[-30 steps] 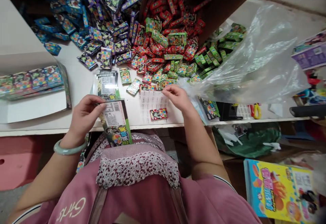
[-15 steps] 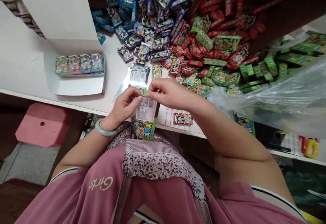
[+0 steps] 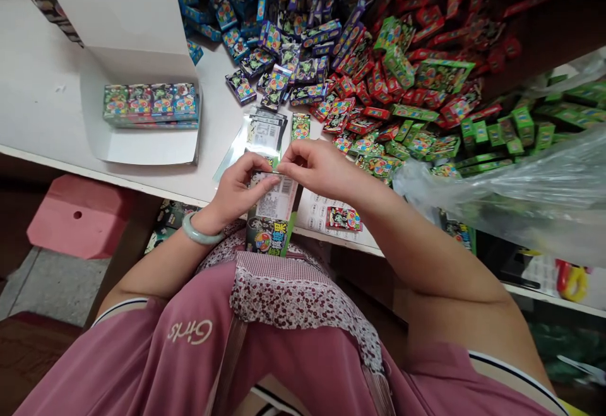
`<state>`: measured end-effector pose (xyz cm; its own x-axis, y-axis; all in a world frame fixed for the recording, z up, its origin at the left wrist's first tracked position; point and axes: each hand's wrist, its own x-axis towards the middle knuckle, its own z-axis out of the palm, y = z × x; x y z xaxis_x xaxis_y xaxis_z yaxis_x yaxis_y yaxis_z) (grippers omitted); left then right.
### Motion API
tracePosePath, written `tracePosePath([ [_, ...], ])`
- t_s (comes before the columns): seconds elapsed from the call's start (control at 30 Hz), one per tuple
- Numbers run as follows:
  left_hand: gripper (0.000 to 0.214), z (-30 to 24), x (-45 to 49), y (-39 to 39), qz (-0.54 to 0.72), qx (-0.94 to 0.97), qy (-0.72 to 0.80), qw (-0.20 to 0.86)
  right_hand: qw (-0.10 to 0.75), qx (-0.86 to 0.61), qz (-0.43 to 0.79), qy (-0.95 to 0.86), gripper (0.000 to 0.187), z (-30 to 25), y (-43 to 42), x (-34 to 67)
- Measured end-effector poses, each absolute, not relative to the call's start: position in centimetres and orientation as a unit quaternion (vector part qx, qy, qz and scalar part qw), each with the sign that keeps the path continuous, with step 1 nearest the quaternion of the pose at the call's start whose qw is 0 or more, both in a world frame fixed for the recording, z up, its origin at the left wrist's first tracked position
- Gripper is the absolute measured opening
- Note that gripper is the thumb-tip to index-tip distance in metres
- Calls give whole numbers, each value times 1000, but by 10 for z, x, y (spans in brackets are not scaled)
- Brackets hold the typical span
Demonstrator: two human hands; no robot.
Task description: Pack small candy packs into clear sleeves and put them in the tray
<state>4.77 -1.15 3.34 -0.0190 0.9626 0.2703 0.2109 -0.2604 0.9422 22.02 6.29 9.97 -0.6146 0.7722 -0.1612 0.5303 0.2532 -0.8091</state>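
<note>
My left hand [image 3: 239, 190] grips the top of a tall printed packet [image 3: 272, 217] with a barcode label, held upright at the table's front edge. My right hand [image 3: 315, 166] pinches the same packet's top edge, fingertips meeting those of the left. A stack of flat clear packets [image 3: 265, 133] lies on the table just behind my hands. Under my right wrist lies a white sticker sheet [image 3: 318, 211] with one small red box [image 3: 344, 219] on it.
Heaps of small boxes fill the far table: blue [image 3: 246, 18], red [image 3: 426, 18] and green [image 3: 511, 125]. An open white carton [image 3: 142, 144] at the left holds a row of boxes [image 3: 150, 103]. A clear plastic bag [image 3: 521, 195] lies at the right. A pink stool [image 3: 76, 217] stands below.
My right hand left the sticker sheet and came over to the packet's top beside the left hand. The view swung left, bringing the white carton closer to the middle.
</note>
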Motion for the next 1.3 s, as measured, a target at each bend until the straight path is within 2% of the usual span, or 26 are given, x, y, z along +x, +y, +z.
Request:
tracePosePath([
  [0.17, 22, 36, 43, -14, 539, 631, 469, 303, 47, -443, 669, -596, 10, 94, 66, 212],
  [0.23, 21, 40, 40, -14, 524, 648, 461, 306, 9, -437, 744, -505, 13, 92, 64, 208],
  [0.3, 15, 45, 36, -14, 487, 674, 447, 331, 17, -424, 779, -462, 17, 90, 64, 210],
  [0.37, 11, 48, 29, -13, 480, 661, 465, 342, 57, -396, 773, -492, 14, 89, 66, 226],
  [0.43, 12, 52, 19, -12, 505, 601, 521, 337, 128, -408, 686, -588, 13, 87, 70, 257],
  [0.53, 19, 57, 4, -4, 579, 459, 604, 299, 218, -543, 392, -710, 13, 79, 82, 322],
  [0.63, 24, 61, -2, 12, 652, 378, 597, 275, 126, -630, 204, -739, 25, 64, 95, 378],
  [0.73, 24, 59, 1, 23, 662, 383, 574, 292, 66, -637, 158, -751, 25, 51, 102, 405],
  [0.8, 19, 53, 2, 25, 629, 379, 590, 336, 98, -646, 183, -734, 18, 46, 103, 410],
  [0.87, 17, 43, -3, 24, 606, 354, 610, 367, 164, -655, 240, -697, 13, 46, 102, 409],
  [1.0, 33, 11, -26, 27, 577, 316, 672, 338, 275, -614, 402, -621, 17, 50, 96, 396],
  [1.1, 43, -6, -41, 27, 522, 417, 693, 270, 278, -562, 489, -606, 19, 57, 89, 379],
  [1.23, 44, 8, -22, 12, 472, 600, 630, 140, 229, -465, 514, -683, 20, 74, 84, 343],
  [1.27, 41, 16, -10, 9, 476, 610, 611, 167, 209, -431, 513, -712, 20, 78, 84, 331],
  [1.3, 41, 23, 3, 7, 471, 612, 590, 236, 190, -399, 510, -738, 21, 81, 85, 319],
])
